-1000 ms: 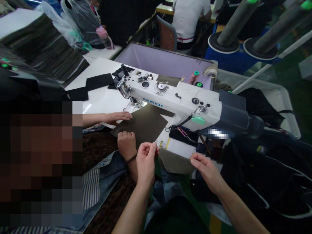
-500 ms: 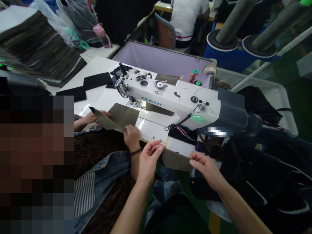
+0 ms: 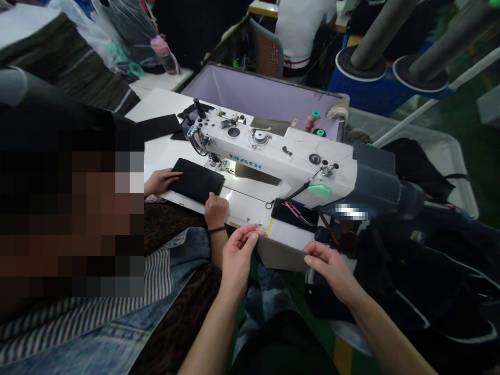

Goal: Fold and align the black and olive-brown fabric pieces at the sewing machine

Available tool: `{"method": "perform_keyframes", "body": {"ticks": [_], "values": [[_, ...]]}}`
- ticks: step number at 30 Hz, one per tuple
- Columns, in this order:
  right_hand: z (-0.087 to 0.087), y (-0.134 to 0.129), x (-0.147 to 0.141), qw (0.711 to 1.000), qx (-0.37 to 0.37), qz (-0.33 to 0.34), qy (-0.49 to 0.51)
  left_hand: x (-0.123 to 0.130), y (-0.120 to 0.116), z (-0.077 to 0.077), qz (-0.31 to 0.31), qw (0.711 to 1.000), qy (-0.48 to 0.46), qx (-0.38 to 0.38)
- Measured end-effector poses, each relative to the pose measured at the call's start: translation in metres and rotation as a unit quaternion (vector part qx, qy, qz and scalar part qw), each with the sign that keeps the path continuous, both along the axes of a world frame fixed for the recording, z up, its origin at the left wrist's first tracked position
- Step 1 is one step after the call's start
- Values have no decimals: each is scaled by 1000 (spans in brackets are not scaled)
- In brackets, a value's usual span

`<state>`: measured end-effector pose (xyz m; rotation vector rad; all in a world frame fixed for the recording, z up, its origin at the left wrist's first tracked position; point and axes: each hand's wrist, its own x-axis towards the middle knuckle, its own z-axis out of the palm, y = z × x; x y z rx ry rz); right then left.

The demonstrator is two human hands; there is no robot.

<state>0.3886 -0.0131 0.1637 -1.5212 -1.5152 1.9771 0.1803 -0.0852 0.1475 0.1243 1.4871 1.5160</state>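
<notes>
Between my two hands a grey-brown fabric piece [image 3: 282, 255] hangs at the table's front edge. My left hand [image 3: 240, 253] pinches its left corner between thumb and fingers. At the right corner, my right hand [image 3: 327, 264] pinches it the same way. Just beyond lie pink-handled thread snips [image 3: 294, 211] on a dark pad [image 3: 278, 209]. A white sewing machine [image 3: 269, 156] stands behind my hands. To the left, a co-worker's hands [image 3: 216, 209] rest on a folded black fabric piece [image 3: 198, 179] in front of the needle area.
A co-worker sits close on my left, leaning in. Behind the machine is a lilac-lined bin [image 3: 234, 86], with thread spools [image 3: 312, 121] near its edge. More black fabric pieces [image 3: 160, 126] lie at the table's far left. Dark garments [image 3: 425, 276] are heaped at my right.
The co-worker has leaned further in, and their fabric now lies flat with its black side up instead of raised grey side. My hands stay nearly still on my piece.
</notes>
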Motion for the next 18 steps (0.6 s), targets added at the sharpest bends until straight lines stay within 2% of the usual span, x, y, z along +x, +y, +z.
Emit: {"method": "perform_keyframes", "body": {"ticks": [5,12,15,18], "values": [[-1,-4,-1,1000,0,-3,10,-1,-4,0,7,1000,-1,4],[8,-9,-5,1000,13,-11,4,6,-14,-4,24,999,-45,-5],[14,-10,-7,999,41,1,-13,10,-20,-9,17,997,-67,-34],[18,-14,-7,994,101,17,-44,14,-27,-9,-18,993,-93,-71]]}}
